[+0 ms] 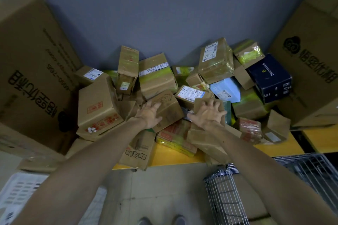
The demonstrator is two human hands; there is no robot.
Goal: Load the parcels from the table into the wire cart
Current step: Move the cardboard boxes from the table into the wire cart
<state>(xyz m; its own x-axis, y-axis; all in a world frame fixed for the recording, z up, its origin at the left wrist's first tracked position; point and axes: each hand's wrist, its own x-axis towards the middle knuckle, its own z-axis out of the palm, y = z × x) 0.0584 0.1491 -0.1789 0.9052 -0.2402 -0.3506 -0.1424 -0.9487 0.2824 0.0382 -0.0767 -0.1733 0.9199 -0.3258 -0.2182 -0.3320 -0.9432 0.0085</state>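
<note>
Both hands are on the heap of parcels that covers the yellow table (173, 157). The left hand (150, 115) lies flat with straight fingers against the side of a brown carton (168, 109) in the middle of the heap. The right hand (208, 115) rests with spread, slightly bent fingers on a crumpled brown parcel (204, 139) just beside it. I cannot tell whether its fingertips hook over the far edge. The wire cart (225, 199) stands low at the right, near the table edge, and the part I can see holds no parcel.

In my opinion the step is to choose and take the first parcels. It is better to lift a top one, because a pull from the middle can make the neighbours slide off the front edge. The crumpled parcel looks soft, so it needs support from below.

The navy box (270, 78) carries white letters upside down, something like "BENTDESIGN", not sure. A white shipping label (190, 93) shows a handwritten mark and small print too fine to read. A tall carton (128, 69) has a small sticker with "2". Striped tape (153, 68) bears Chinese characters. The large carton (34, 71) at the left and another at the right (311, 60) show big Chinese characters.
</note>
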